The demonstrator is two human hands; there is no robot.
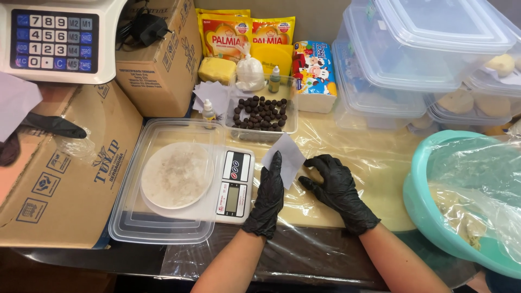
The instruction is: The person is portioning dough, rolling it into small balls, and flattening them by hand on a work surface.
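— White paper square point(285, 157), who holds it?
— The left hand point(267, 196) pinches its edge, fingers closed on it. The right hand point(336, 190) rests just beside, fingers spread, holding nothing. A kitchen scale point(234, 187) is left of the grip.

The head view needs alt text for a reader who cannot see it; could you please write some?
Two black-gloved hands work at a plastic-covered table: the left hand holds a small white paper square and the right hand rests beside it. To the left a kitchen scale stands in a clear lid; behind sits a tub of dark balls, and a teal basin on the right.
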